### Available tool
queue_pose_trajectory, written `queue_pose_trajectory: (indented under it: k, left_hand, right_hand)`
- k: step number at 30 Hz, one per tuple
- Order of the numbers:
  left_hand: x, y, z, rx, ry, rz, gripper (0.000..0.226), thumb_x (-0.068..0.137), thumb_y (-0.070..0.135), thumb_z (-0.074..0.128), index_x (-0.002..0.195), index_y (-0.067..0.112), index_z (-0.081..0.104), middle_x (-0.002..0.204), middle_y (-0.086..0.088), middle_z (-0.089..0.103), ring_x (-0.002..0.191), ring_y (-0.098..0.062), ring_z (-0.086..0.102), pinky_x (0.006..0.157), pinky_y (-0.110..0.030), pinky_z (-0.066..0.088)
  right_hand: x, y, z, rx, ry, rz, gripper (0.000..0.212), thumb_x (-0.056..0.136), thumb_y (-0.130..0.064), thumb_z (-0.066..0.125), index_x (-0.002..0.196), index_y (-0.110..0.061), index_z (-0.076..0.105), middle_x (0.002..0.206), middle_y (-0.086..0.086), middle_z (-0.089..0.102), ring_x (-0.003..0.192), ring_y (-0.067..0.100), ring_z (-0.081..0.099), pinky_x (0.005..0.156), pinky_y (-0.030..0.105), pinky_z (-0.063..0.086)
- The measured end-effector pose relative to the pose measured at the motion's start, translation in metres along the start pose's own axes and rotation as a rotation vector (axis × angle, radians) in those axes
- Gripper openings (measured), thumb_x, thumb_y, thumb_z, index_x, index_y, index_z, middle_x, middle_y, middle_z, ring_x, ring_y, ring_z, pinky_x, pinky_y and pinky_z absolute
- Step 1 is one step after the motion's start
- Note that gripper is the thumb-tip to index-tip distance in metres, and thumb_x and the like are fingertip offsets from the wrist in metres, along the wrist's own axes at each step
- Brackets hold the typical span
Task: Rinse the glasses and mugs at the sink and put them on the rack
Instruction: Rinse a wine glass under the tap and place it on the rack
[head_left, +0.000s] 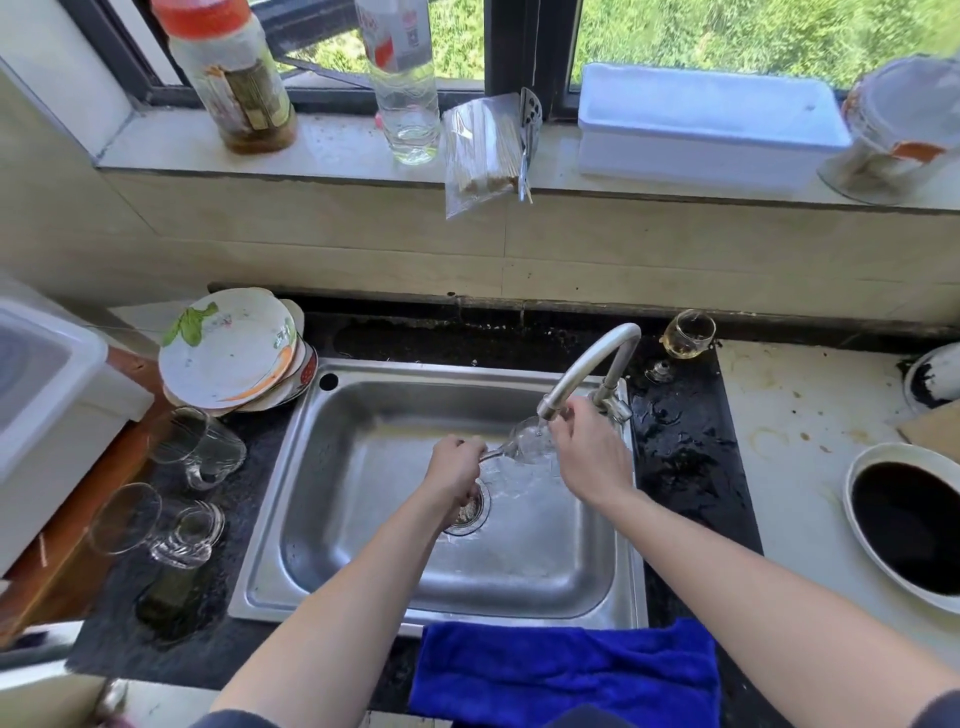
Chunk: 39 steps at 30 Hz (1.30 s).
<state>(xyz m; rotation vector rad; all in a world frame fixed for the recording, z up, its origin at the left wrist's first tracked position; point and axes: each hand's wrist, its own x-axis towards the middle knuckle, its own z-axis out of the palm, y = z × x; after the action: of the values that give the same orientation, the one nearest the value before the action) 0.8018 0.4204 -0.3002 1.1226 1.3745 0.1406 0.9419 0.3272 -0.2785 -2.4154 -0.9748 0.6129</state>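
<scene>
I hold a clear stemmed glass (527, 441) tilted on its side under the spout of the steel tap (592, 364), and water runs over it into the steel sink (363, 415). My left hand (454, 475) grips its stem. My right hand (589, 452) is wrapped around its bowl from the right. On the dark counter left of the sink stand a clear glass mug (200, 447) and a clear glass jug lying on its side (156, 525). A small amber-tinted glass cup (687, 335) stands behind the tap.
A stack of patterned plates (231, 351) leans at the sink's back left corner. A blue cloth (566, 673) hangs over the front counter edge. A bowl of dark liquid (909, 525) sits at the right. Bottles (234, 78) and a white box (711, 124) line the windowsill.
</scene>
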Motion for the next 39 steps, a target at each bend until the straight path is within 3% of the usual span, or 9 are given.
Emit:
queue_pose_trajectory:
  k: [3,8,11,14,18,24,28,32,39]
  left_hand:
    - [-0.003,0.004,0.001,0.102,0.069,0.061,0.021,0.074,0.034,0.043,0.078,0.014,0.046,0.080,-0.010,0.051,0.068,-0.028,0.047,0.064,-0.034,0.042]
    - [-0.019,0.015,0.004,0.312,0.123,0.204,0.020,0.087,0.029,0.042,0.081,0.011,0.046,0.077,-0.001,0.050,0.078,-0.026,0.046,0.068,-0.036,0.036]
    - [-0.019,0.015,0.001,0.335,0.143,0.258,0.018,0.091,0.027,0.040,0.081,0.012,0.045,0.078,0.001,0.049,0.079,-0.024,0.045,0.071,-0.039,0.038]
    - [-0.019,0.015,-0.004,0.384,0.162,0.290,0.017,0.090,0.028,0.039,0.083,0.013,0.044,0.079,0.001,0.049,0.080,-0.026,0.047,0.072,-0.038,0.037]
    - [-0.018,0.017,-0.010,0.372,0.180,0.336,0.016,0.091,0.025,0.038,0.081,0.014,0.044,0.079,0.000,0.050,0.081,-0.026,0.048,0.073,-0.040,0.039]
    - [-0.016,0.016,-0.010,0.303,0.166,0.395,0.017,0.091,0.021,0.040,0.074,0.018,0.038,0.073,0.003,0.044,0.070,-0.019,0.040,0.067,-0.041,0.037]
    - [-0.009,0.023,-0.007,-0.169,0.064,-0.018,0.019,0.088,0.017,0.034,0.069,0.017,0.034,0.065,-0.006,0.037,0.047,-0.015,0.033,0.042,-0.020,0.020]
    - [-0.018,0.021,0.004,-0.212,-0.074,-0.231,0.019,0.087,0.018,0.032,0.069,0.019,0.030,0.055,-0.004,0.032,0.035,-0.009,0.020,0.038,-0.010,0.012]
    - [-0.021,0.005,-0.003,0.503,0.174,0.551,0.013,0.095,0.025,0.044,0.088,0.015,0.038,0.079,-0.004,0.050,0.074,-0.030,0.048,0.067,-0.039,0.038]
  right_hand:
    - [-0.010,-0.002,0.010,-0.378,-0.050,-0.310,0.044,0.098,-0.050,0.029,0.126,-0.025,0.052,0.112,0.001,0.053,0.104,0.023,0.048,0.079,0.039,0.042]
    - [0.006,-0.010,0.009,-0.268,0.009,-0.144,0.052,0.097,-0.047,0.019,0.076,-0.019,0.058,0.087,0.003,0.063,0.094,0.028,0.057,0.082,0.041,0.039]
    - [0.003,-0.010,0.014,-0.312,-0.029,-0.338,0.049,0.095,-0.044,0.019,0.074,-0.023,0.058,0.075,0.000,0.061,0.082,0.025,0.057,0.076,0.038,0.039]
    - [0.019,-0.003,0.007,-0.037,-0.139,-0.101,0.050,0.097,-0.045,0.026,0.060,-0.019,0.047,0.064,0.001,0.057,0.070,0.029,0.060,0.069,0.037,0.047]
    - [0.015,-0.004,0.011,-0.234,-0.069,-0.374,0.055,0.093,-0.054,0.022,0.073,-0.020,0.061,0.068,0.003,0.063,0.069,0.027,0.060,0.066,0.037,0.047]
    - [0.025,-0.025,-0.015,0.759,-0.495,0.490,0.027,0.101,-0.036,0.042,0.093,-0.019,0.062,0.096,0.009,0.068,0.071,0.022,0.067,0.066,0.034,0.055]
    - [0.022,-0.034,-0.008,1.072,-0.383,0.379,0.022,0.099,-0.035,0.050,0.103,-0.015,0.060,0.105,0.012,0.063,0.091,0.030,0.065,0.065,0.034,0.054]
    - [0.019,-0.026,-0.004,0.968,-0.244,0.292,0.018,0.094,-0.015,0.061,0.112,-0.013,0.059,0.101,0.007,0.066,0.081,0.021,0.067,0.052,0.028,0.052]
    - [0.015,-0.015,-0.018,1.141,-0.535,0.684,0.034,0.091,-0.042,0.059,0.101,-0.010,0.058,0.101,0.015,0.059,0.074,0.024,0.062,0.047,0.024,0.053]
